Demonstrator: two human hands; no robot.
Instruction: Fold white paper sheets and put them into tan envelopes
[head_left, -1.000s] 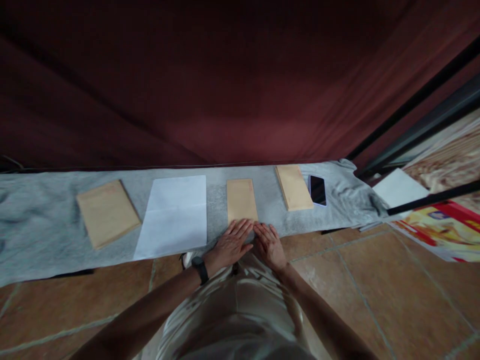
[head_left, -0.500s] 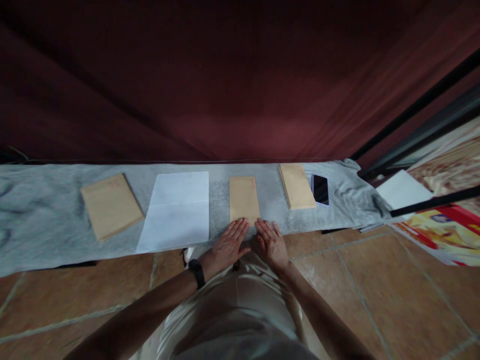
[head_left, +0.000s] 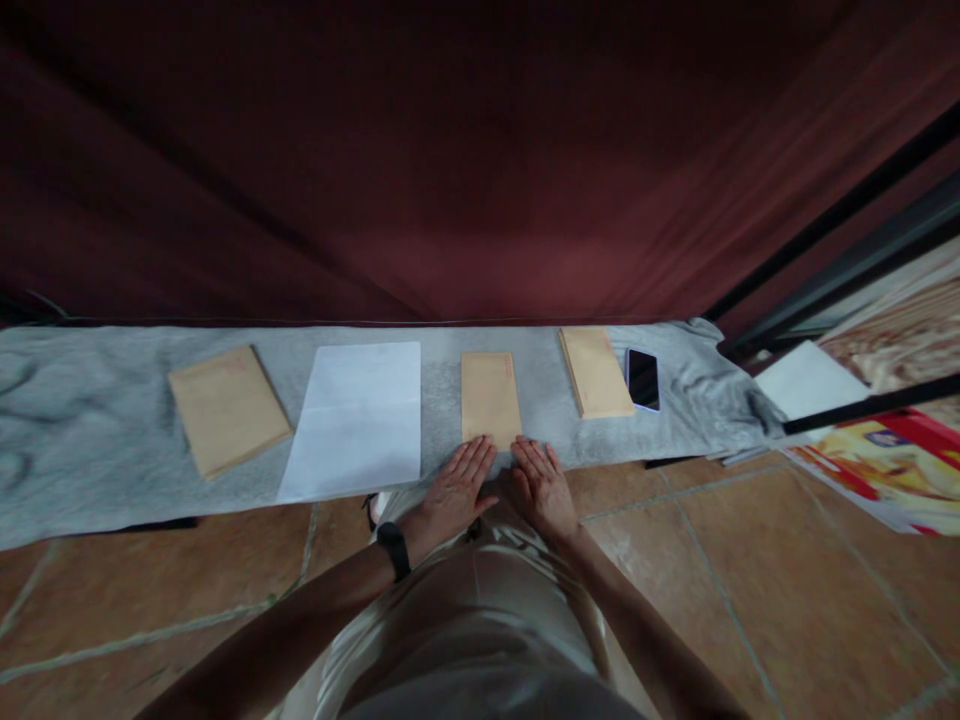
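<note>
A brown paper envelope (head_left: 489, 395) lies flat on the grey cloth right in front of me, with small red print near its top right corner. My left hand (head_left: 459, 487) rests palm down, its fingertips on the envelope's near left corner. At the near right corner lie the fingertips of my right hand (head_left: 543, 490), also palm down. The fingers of both hands are stretched out and grip nothing. Left of the envelope is a white sheet of paper (head_left: 360, 420) with a faint crease across it.
Brown envelopes (head_left: 231, 412) lie at the left, and a stack of envelopes (head_left: 598, 375) at the right beside a phone (head_left: 643, 378). The grey cloth (head_left: 705, 400) covers a narrow table against a dark red curtain (head_left: 480, 200). A black metal frame (head_left: 847, 215) stands at the right.
Both hands stay in place at the envelope's near edge. The whole scene sits very slightly further right in the view; nothing on the cloth has visibly moved.
</note>
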